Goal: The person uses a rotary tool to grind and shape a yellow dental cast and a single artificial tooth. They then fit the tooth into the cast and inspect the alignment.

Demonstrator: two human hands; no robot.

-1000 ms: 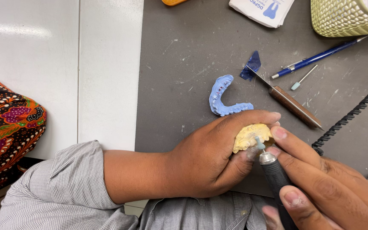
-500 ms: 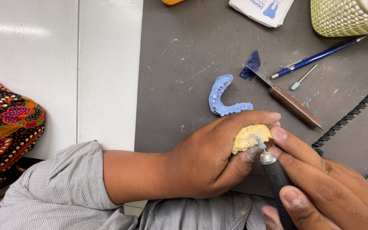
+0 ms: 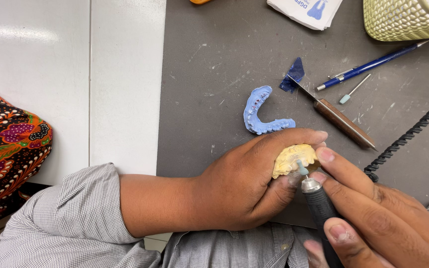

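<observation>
Work surface seen from above. A dark grey mat (image 3: pixel 224 64), scuffed and flecked with pale dust, covers the right two-thirds of the frame; a white counter (image 3: pixel 50 74) fills the upper left, with a seam running down it. At the left edge sits a patterned orange and black cloth (image 3: pixel 6 144).

Lower centre: the left hand (image 3: pixel 239 188) is closed around a yellow dental cast (image 3: pixel 291 159), held just above the mat's near edge. Lower right: the right hand (image 3: pixel 373 218) is clamped on a black rotary handpiece (image 3: pixel 319 208), whose small pale-blue tip (image 3: pixel 301 167) touches the cast. The two hands meet at the cast.

On the mat, just above the left hand, lies a blue arch-shaped impression (image 3: pixel 259 114). To its right lie a wooden-handled knife (image 3: pixel 338 116) with a scrap of blue sheet (image 3: pixel 293 77) at its blade, a blue pen (image 3: pixel 373 63) and a small loose bur (image 3: pixel 353 90). A coiled black cable (image 3: pixel 408 134) crosses the right edge. A yellow-green textured container (image 3: pixel 403 20) stands at the upper right, with a white packet (image 3: pixel 304 11) beside it.
</observation>
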